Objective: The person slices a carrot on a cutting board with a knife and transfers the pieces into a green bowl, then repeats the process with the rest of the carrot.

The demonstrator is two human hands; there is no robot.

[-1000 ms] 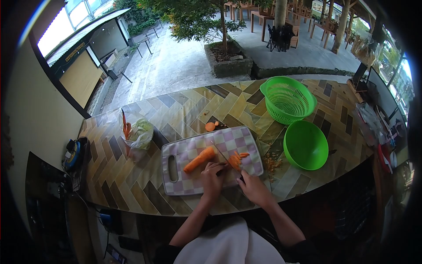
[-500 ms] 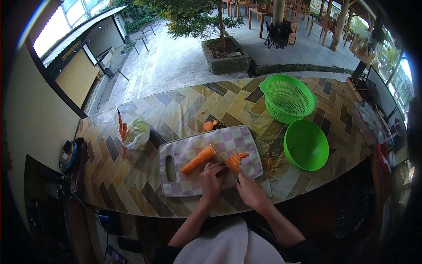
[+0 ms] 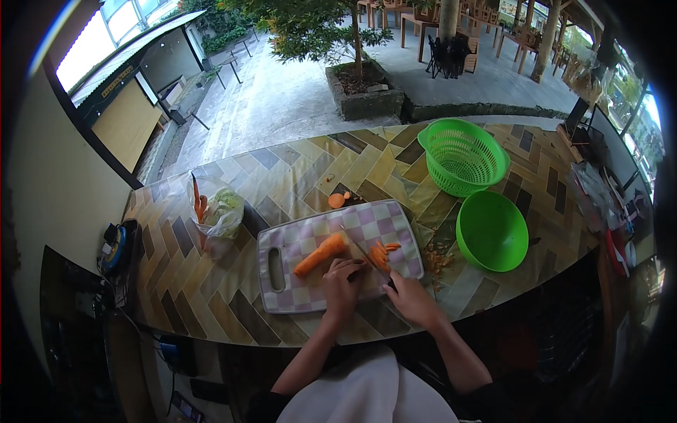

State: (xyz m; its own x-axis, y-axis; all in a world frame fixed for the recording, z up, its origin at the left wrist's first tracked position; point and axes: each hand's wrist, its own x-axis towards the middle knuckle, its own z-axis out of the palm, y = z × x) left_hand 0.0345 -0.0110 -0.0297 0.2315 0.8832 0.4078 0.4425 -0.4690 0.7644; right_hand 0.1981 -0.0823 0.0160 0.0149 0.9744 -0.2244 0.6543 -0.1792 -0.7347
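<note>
My right hand [image 3: 412, 299] grips a knife [image 3: 371, 259], its blade slanting up and left over the purple-and-white checkered cutting board [image 3: 296, 299]. Cut carrot pieces [image 3: 381, 254] lie against the right side of the blade. Left of the knife, my left hand [image 3: 343, 284] rests on the board with its fingers curled in; what they press on is hidden. Just beyond those fingers lies a thick peeled carrot [image 3: 321, 255] with one end cut off. Carrot end pieces [image 3: 338, 200] sit on the table behind the board.
A green colander [image 3: 465, 158] and a green bowl [image 3: 492, 231] stand at the right. Peel scraps [image 3: 438, 261] lie beside the board. At the left is a plastic bag [image 3: 222, 215] with vegetables. The patterned table [image 3: 190, 282] has a curved front edge.
The knife has tilted and shifted slightly right and down, with my right hand moving the same way. My left hand stays nearly in place. The view has shifted slightly.
</note>
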